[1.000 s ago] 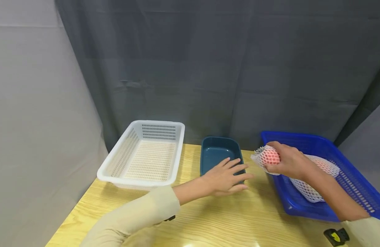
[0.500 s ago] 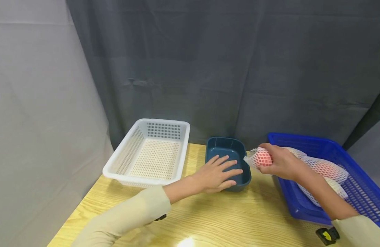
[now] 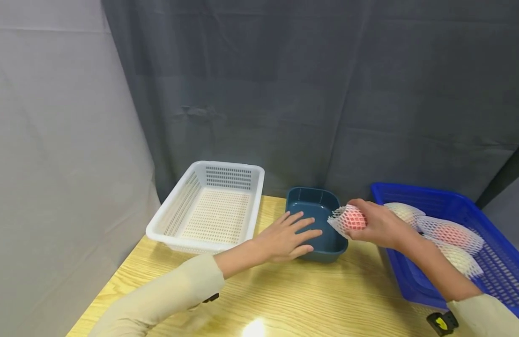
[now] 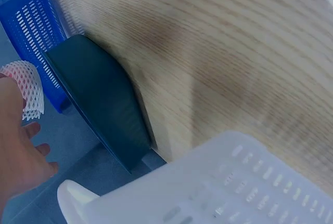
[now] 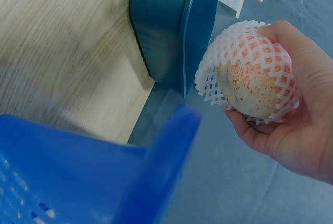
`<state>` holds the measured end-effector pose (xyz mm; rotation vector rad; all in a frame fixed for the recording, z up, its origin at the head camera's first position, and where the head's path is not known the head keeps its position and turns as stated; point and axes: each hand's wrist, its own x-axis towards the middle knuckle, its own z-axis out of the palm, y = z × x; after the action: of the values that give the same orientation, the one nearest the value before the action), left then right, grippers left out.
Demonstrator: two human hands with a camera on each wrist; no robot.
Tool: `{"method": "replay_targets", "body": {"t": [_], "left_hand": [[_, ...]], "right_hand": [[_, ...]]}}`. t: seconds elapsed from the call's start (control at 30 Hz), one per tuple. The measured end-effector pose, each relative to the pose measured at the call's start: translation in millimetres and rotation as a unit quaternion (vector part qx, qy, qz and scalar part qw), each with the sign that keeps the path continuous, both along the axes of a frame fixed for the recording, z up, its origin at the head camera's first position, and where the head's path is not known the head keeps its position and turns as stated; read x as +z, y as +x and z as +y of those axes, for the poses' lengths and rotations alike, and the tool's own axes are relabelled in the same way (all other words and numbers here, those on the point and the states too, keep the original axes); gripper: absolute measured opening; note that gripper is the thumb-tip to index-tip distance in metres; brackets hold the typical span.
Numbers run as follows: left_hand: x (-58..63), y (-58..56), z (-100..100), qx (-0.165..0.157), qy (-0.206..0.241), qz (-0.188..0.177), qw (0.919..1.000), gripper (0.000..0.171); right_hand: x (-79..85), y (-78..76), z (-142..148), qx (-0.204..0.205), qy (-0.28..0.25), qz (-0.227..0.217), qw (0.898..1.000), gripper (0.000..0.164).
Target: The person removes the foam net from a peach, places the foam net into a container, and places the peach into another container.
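1. Clock centred on teal bin (image 3: 322, 256), head view, 12 = far side.
2. Bench (image 3: 293, 290): pale yellow wood, streaky grain, widest bare stretch at 6; bright glare spot (image 3: 254, 327) toward 7. Left edge runs diagonally, near side at 7 to 8.
3. Room: dark grey curtain (image 3: 259, 93) hangs at 12, behind the bench, faint creases. Lighter grey cloth (image 3: 61, 140) at 9 to 10, horizontal seam near top.
4. White basket (image 3: 219, 213): slotted, on bench at 9, near the left edge.
5. Blue basket (image 3: 436, 202): at 3 to 4, holds several netted fruits (image 3: 453, 235) in white foam sleeves.
6. Right hand (image 3: 375, 224): at 3, fingers grip one netted fruit (image 3: 354, 218), raised by the bin's 3 o'clock rim. Right wrist view: pale yellow skin, red speckles, white mesh.
7. Left hand (image 3: 282, 238): at 8, palm down, fingers straight and spread wide, over the bin's near-left part. Contact with rim: cannot tell.
8. Beige sleeves (image 3: 162, 290) enter from 7 and 5; black strap piece (image 3: 442, 324) at right cuff.
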<state>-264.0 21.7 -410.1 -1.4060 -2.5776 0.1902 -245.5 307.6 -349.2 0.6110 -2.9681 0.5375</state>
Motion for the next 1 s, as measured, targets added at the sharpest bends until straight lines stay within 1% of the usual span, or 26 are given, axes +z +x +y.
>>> {"method": "replay_targets", "body": {"t": [0.23,0.37,0.53,0.63,0.77,1.0], "left_hand": [[-1.6,5.0,-8.3,-0.002,0.002,0.006,1.0000,0.053],[-2.7,8.0,-12.8,-0.007,0.001,0.015,0.9999,0.053],[-5.1,13.2,-19.5,-0.015,0.001,0.037,0.9992,0.052],[-6.0,18.3,-22.8,-0.021,-0.001,0.040,0.9990,0.052],[-6.7,24.6,-26.6,-0.024,0.002,0.032,0.9992,0.052],[-11.0,31.1,-34.1,-0.029,0.004,0.005,0.9996,0.052]], "right_hand": [[-2.5,5.8,-8.5,0.012,-0.011,-0.011,1.000,0.072],[-2.1,9.9,-13.8,0.018,-0.008,-0.017,1.000,0.072],[-2.4,13.9,-19.5,0.028,-0.007,-0.015,0.999,0.072],[-3.6,16.3,-21.6,0.038,-0.010,-0.004,0.999,0.070],[-5.2,19.9,-24.5,0.048,-0.011,0.001,0.999,0.069],[-4.7,28.5,-32.2,0.052,-0.013,-0.031,0.998,0.071]]}}
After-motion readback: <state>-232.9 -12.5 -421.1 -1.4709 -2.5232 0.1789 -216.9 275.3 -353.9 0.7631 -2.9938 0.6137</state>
